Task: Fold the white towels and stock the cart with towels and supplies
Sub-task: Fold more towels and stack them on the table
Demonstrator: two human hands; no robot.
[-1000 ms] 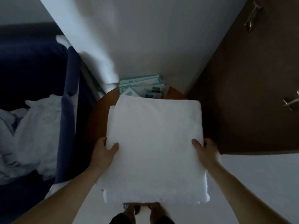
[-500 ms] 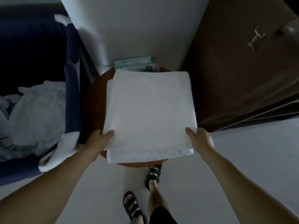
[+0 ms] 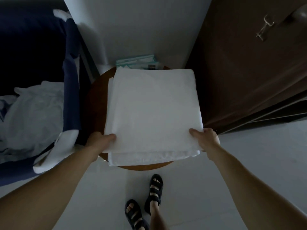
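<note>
The towel stack (image 3: 152, 105) hides most teal packets (image 3: 134, 60).

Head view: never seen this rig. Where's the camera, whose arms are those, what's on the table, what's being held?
There is no machine here. A person wears one wide-angle camera on the head, looking forward and down, so the two bare arms are their own. The left hand and right hand each grip a near corner of the folded white towels, thumbs on top. The towels appear to rest on a round wooden table. Behind them, against the wall, sit teal-and-white packets. To the left is a dark blue fabric bin holding crumpled white linen; to the right is a brown door. Below, the person's feet in black sandals stand on the pale floor.
</note>
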